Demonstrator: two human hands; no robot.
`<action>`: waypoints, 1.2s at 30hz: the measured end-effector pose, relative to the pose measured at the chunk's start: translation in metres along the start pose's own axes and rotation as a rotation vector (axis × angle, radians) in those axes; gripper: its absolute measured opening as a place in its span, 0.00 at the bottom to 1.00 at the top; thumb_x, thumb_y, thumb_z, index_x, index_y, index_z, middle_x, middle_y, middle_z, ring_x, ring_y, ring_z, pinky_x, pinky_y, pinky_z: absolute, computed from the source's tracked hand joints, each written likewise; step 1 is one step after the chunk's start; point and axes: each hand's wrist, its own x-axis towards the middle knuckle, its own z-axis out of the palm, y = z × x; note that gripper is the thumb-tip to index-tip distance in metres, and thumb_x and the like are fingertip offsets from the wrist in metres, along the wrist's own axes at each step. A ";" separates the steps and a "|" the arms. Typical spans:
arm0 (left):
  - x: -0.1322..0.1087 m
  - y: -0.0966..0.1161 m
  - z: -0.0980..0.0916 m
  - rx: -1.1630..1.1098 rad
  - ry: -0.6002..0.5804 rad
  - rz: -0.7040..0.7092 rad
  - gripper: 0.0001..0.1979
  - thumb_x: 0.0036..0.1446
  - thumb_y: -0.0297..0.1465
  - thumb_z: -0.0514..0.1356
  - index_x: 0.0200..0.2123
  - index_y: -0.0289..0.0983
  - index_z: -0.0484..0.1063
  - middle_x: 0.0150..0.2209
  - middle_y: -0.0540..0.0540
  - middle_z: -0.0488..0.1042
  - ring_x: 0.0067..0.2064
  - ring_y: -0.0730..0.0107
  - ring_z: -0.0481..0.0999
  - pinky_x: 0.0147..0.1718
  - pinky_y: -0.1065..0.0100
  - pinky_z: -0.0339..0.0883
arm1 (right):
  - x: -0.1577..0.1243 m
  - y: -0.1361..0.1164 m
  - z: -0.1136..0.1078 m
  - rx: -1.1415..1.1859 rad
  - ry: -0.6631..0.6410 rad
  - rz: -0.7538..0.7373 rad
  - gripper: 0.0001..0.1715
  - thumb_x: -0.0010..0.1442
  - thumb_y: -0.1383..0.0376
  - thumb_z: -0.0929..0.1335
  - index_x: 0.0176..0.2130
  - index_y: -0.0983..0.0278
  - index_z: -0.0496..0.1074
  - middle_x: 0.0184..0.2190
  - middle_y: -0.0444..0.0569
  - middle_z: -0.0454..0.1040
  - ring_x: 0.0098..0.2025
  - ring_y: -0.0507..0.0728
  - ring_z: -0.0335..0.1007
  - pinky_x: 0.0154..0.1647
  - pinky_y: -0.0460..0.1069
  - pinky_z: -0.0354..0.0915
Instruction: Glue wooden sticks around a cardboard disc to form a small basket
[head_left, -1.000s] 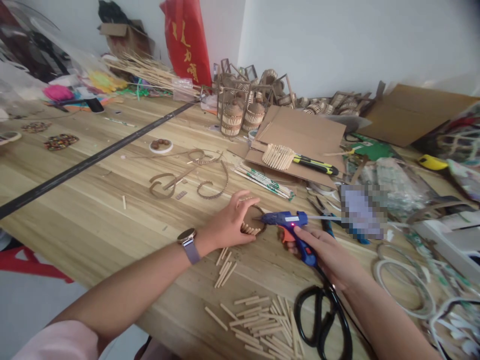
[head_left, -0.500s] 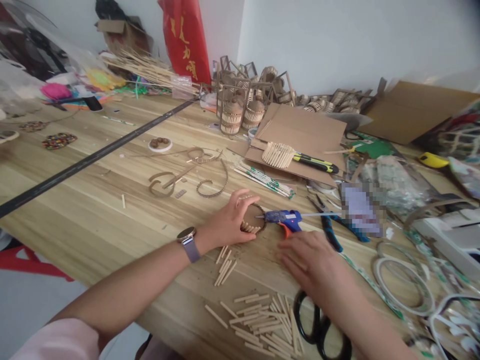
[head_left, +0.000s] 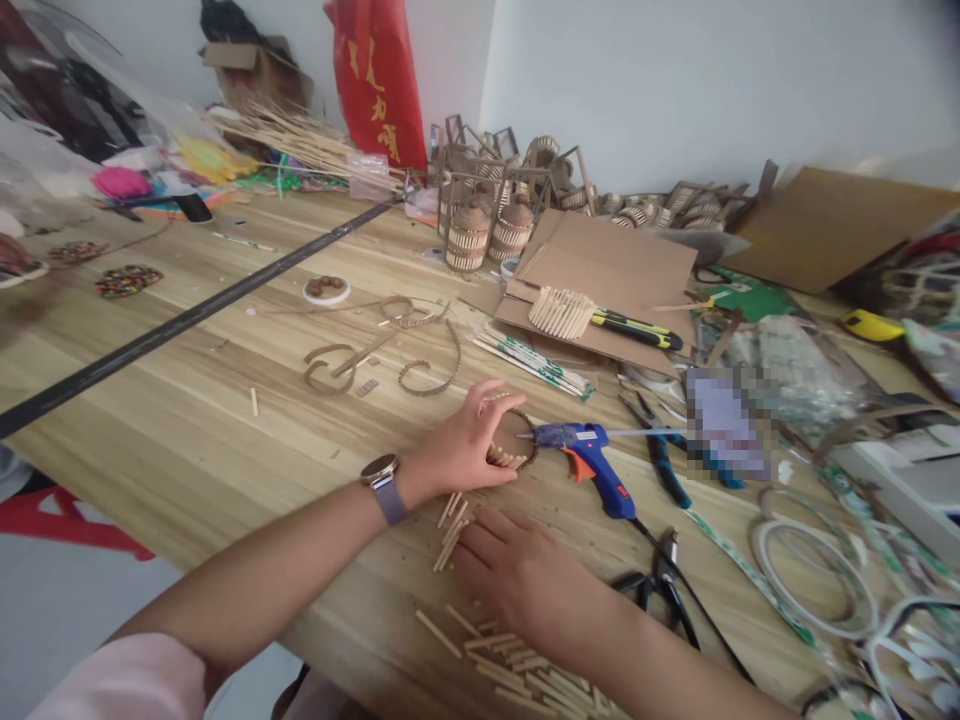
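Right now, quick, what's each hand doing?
Left hand: holding the round piece.
Right hand: by the short sticks; can't tell if it's holding any.

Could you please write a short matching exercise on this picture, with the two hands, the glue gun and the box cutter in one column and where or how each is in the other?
1. left hand
2. right hand
3. glue gun
4. box cutter

A. blue and orange, lying on the table
B. on the cardboard
C. fingers at the short sticks
D. curled around the round frame

Pairs: 1-D, 2-C, 3-A, 4-B
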 end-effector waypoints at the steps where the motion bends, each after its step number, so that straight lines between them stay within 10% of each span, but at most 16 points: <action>1: 0.000 0.000 0.000 -0.004 0.000 0.002 0.43 0.43 0.27 0.71 0.61 0.41 0.54 0.64 0.32 0.51 0.66 0.42 0.57 0.61 0.41 0.58 | 0.001 0.000 0.000 -0.012 -0.006 0.003 0.04 0.60 0.71 0.70 0.33 0.64 0.70 0.32 0.45 0.76 0.35 0.57 0.69 0.31 0.51 0.63; 15: -0.001 -0.001 0.001 0.015 -0.007 -0.008 0.44 0.44 0.28 0.72 0.62 0.40 0.54 0.64 0.32 0.51 0.67 0.41 0.55 0.62 0.41 0.57 | -0.014 0.010 -0.003 -0.034 0.012 0.132 0.09 0.56 0.76 0.66 0.33 0.64 0.71 0.29 0.48 0.76 0.28 0.58 0.71 0.26 0.51 0.62; 22: -0.001 -0.002 0.002 0.005 0.015 0.032 0.44 0.43 0.27 0.72 0.61 0.38 0.55 0.63 0.31 0.52 0.67 0.42 0.54 0.63 0.42 0.55 | -0.030 0.059 -0.036 0.422 0.096 0.531 0.09 0.59 0.72 0.65 0.36 0.62 0.73 0.26 0.43 0.75 0.25 0.51 0.69 0.26 0.45 0.63; 36: -0.001 -0.004 0.001 -0.004 -0.009 0.023 0.45 0.44 0.31 0.74 0.61 0.39 0.54 0.63 0.30 0.51 0.68 0.39 0.53 0.62 0.38 0.55 | -0.021 0.068 -0.014 0.522 0.192 0.777 0.09 0.57 0.67 0.65 0.32 0.61 0.76 0.26 0.45 0.77 0.26 0.54 0.70 0.27 0.47 0.63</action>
